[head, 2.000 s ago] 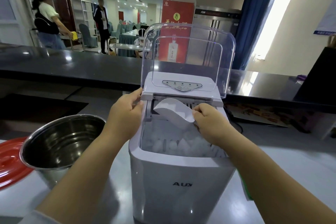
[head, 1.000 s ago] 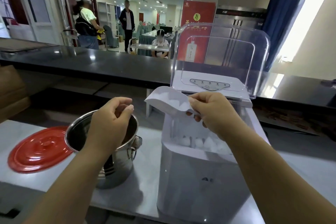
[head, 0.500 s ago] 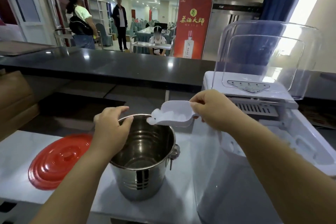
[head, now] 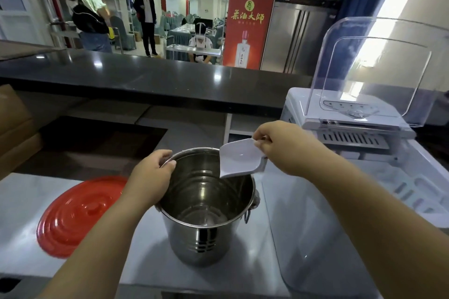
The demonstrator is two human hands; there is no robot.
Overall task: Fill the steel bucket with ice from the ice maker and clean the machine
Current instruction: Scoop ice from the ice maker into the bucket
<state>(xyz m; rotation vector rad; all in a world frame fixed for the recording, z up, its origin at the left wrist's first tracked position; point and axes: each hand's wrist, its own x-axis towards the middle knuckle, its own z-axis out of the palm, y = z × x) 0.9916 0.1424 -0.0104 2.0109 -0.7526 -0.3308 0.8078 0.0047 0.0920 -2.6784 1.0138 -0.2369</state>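
A: While the right hand (head: 284, 145) pinches the white scoop (head: 239, 159), tipped mouth-down over the steel bucket (head: 206, 221), what surrounds it?

B: The left hand (head: 150, 177) grips the bucket's near rim. A red lid (head: 77, 213) lies flat just left; the ice maker (head: 364, 177), clear cover (head: 384, 70) raised, stands right. A black counter (head: 145, 80) runs behind.
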